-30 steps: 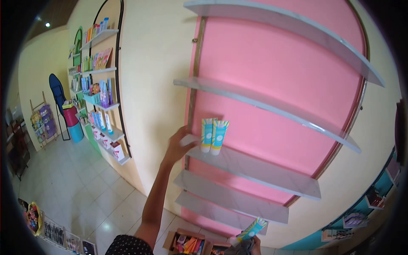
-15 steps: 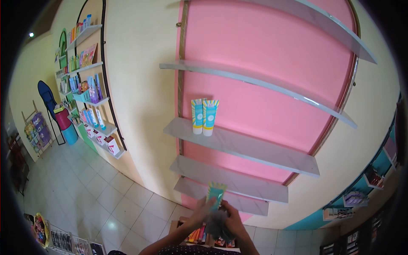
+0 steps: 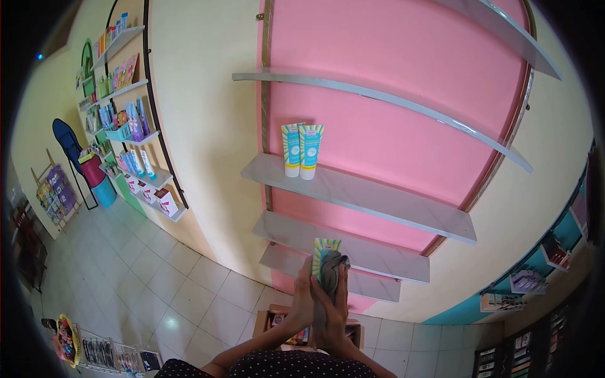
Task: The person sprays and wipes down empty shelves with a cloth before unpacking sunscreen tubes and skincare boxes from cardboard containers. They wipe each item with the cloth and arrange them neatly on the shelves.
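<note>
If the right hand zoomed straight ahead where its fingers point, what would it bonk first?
Probably the second-lowest grey shelf, with the grey cloth in the right hand going along. It's hard to tell how far away it is; the lowest shelf might be first.

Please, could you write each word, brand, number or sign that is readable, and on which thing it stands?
Nothing can be read for certain.
Standing tubes: front print too small.
Held tube: print too small, tube partly behind gray cloth.
White boxes at left: markings too small.
</note>
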Motion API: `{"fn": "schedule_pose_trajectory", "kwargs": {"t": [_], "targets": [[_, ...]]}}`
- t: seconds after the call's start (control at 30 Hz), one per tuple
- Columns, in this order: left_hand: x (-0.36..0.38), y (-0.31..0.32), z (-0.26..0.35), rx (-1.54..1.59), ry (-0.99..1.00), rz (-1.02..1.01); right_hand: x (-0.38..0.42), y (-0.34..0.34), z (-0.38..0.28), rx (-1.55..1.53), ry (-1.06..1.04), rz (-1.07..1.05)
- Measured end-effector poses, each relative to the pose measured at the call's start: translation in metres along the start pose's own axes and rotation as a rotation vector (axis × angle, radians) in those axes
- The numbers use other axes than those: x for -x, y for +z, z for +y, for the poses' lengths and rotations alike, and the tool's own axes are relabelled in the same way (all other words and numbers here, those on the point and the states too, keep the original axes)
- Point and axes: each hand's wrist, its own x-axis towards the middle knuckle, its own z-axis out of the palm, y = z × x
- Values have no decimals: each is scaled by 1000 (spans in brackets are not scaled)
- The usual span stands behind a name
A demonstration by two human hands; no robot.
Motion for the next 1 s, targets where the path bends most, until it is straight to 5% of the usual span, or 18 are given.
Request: {"fn": "schedule_pose_trajectory", "kwargs": {"t": [0.2, 0.5, 0.6, 0.73, 0.77, 0.87, 0.93, 1.0], "targets": [[12, 16, -20, -402, 221, 77, -36, -24, 2, 121, -13, -11], [-1, 16, 5, -464, 348, -63, -20, -13, 6, -82, 1, 25], [1, 11, 2, -636, 188, 10, -28, -22, 16, 26, 20, 46], [-6, 6, 3, -68, 72, 72, -37, -51, 66, -3, 166, 405], [-8, 4, 5, -66, 70, 71, -39, -70, 62, 403, 155, 389], [-10, -5, 9, -147, 84, 105, -40, -101, 51, 75, 441, 381], [-9, -4, 7, -152, 85, 104, -36, -115, 46, -962, 709, 98], [-8, 0, 6, -155, 89, 98, -33, -96, 30, -875, 656, 261]]}}
